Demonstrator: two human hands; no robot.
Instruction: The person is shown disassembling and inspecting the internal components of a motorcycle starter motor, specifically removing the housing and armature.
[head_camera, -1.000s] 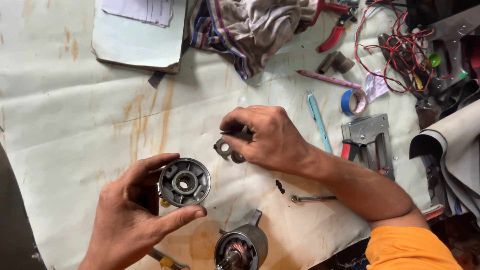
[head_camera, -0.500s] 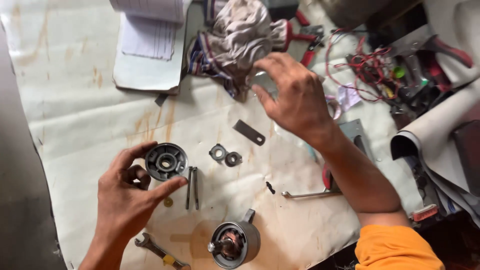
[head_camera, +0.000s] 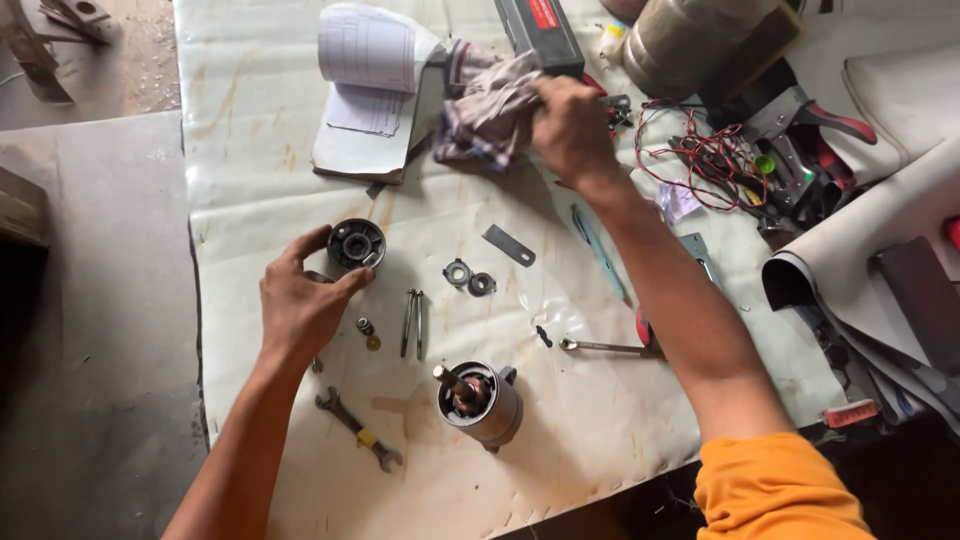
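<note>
I am seeing my left hand (head_camera: 300, 305) gripping a round black metal cap (head_camera: 356, 244) at its one o'clock, while my right hand (head_camera: 572, 128) is grasping a crumpled rag (head_camera: 490, 100) at its nine o'clock. A motor body (head_camera: 482, 403) is standing at six o'clock on the sheet.

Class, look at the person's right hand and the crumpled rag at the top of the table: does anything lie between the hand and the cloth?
Nothing visible does. The right hand is already on the crumpled rag, its fingers closed on the cloth beside the open notebook. The left hand separately holds a round metal end cap.
</note>
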